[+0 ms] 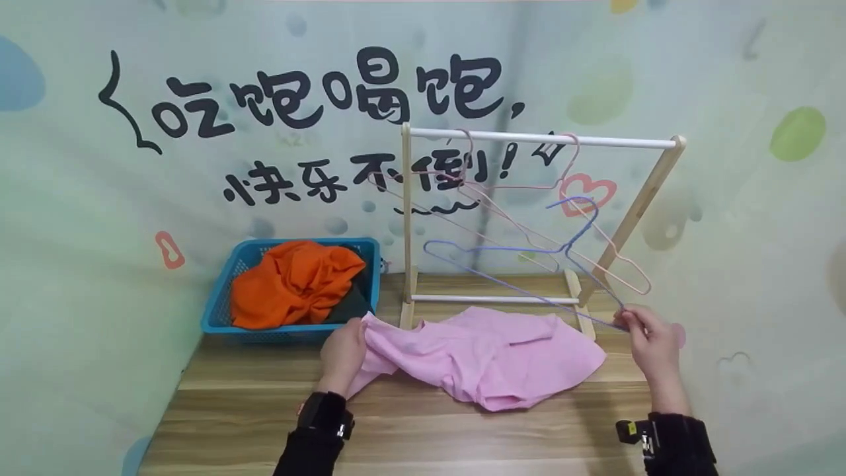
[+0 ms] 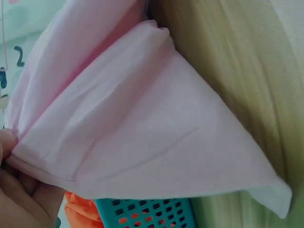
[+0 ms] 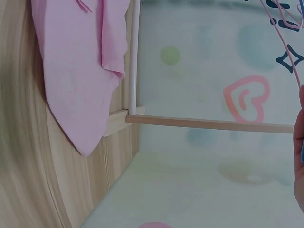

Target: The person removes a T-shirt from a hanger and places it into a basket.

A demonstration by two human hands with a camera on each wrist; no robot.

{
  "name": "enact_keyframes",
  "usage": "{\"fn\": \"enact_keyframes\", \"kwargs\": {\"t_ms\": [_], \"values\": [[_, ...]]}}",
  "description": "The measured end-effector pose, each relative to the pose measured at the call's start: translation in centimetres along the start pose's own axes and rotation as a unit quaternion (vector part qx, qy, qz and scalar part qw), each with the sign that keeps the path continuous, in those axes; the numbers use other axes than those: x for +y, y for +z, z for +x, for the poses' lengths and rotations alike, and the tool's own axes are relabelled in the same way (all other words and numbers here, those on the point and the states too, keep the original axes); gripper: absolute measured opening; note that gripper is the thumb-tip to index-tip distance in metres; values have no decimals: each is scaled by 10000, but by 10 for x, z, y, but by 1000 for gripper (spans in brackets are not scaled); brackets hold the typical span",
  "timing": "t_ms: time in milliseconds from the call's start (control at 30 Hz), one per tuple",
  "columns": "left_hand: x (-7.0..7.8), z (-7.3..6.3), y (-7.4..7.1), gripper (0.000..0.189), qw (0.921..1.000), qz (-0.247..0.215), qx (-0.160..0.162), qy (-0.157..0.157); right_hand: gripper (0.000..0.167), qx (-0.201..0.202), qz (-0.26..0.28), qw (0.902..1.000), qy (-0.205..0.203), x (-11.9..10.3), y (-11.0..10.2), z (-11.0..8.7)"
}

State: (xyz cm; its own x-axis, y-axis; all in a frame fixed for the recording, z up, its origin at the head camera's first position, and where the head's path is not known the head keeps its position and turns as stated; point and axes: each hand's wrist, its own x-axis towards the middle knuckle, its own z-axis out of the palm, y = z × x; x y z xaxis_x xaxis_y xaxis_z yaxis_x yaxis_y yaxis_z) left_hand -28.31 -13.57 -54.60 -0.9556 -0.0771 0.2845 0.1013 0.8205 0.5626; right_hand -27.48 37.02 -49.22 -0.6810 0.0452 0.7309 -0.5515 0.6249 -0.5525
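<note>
A pink cloth garment (image 1: 489, 357) lies crumpled on the table, its left end lifted. My left hand (image 1: 344, 350) pinches that end between thumb and fingers; in the left wrist view the pink fabric (image 2: 123, 128) spreads out from the fingertips. My right hand (image 1: 651, 340) pinches the lower right corner of a blue hanger (image 1: 496, 248), held up in front of the rack with its hook on top. The hanger and the garment are apart. Only an edge of the right hand (image 3: 299, 156) shows in the right wrist view.
Behind the garment stands a small rack with a white top rail (image 1: 529, 137) and wooden posts. Pink hangers (image 1: 574, 158) hang from it. At the left, a blue basket (image 1: 228, 334) holds an orange cloth (image 1: 297, 284) and a dark cloth. A printed wall covering rises behind.
</note>
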Motion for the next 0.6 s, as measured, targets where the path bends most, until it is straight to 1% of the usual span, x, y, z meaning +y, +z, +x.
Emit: {"fn": "enact_keyframes", "kwargs": {"t_ms": [133, 167, 233, 300, 367, 500, 600], "values": [[0, -7, 11, 19, 9995, -94, -231, 182, 6, 294, -179, 9981, 519, 1, -10, 8], [1, -8, 14, 22, 9993, -100, -257, 269, 6, 348, -160, 9970, 668, 1, -12, 10], [4, -11, 21, 36, 9985, -74, -312, 444, 8, 489, -199, 9949, 855, 4, -17, 14], [8, -14, 28, 50, 9976, 51, -333, 611, 10, 634, -289, 9927, 980, 6, -20, 18], [14, -18, 36, 60, 9961, 260, -374, 761, 13, 775, -380, 9904, 1077, 8, -24, 22], [27, -24, 51, 70, 9926, 634, -505, 909, 18, 987, -441, 9859, 1274, 13, -29, 29], [39, -28, 60, 78, 9886, 937, -584, 1027, 20, 1040, -516, 9833, 1398, 15, -31, 34]]}}
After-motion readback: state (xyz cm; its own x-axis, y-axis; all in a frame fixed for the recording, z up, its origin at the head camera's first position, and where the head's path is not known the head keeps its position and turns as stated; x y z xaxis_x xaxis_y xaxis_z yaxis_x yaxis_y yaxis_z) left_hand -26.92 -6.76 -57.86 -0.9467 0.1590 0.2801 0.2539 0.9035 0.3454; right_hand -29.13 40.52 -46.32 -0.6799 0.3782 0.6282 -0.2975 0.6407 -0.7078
